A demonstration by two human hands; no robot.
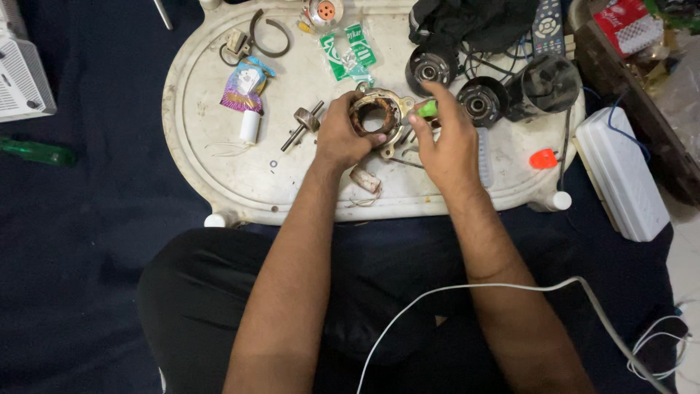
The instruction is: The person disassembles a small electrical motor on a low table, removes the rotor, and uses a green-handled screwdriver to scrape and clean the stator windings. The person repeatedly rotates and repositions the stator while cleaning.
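My left hand (341,135) grips a round motor stator (377,115) with brown copper windings, held just above an oval white tray (211,157). My right hand (447,138) is closed around a green-handled tool (427,109), whose tip points toward the stator's right side. A metal rotor shaft (302,124) lies on the tray just left of my left hand. A small taped coil piece (364,179) rests below my left wrist.
On the tray lie a colourful sachet (244,84), a white tube (250,126), a green packet (348,52), black round motor covers (430,68), a dark housing (545,86) and an orange cap (543,158). A white box (620,174) sits right; a white cable (510,287) crosses my lap.
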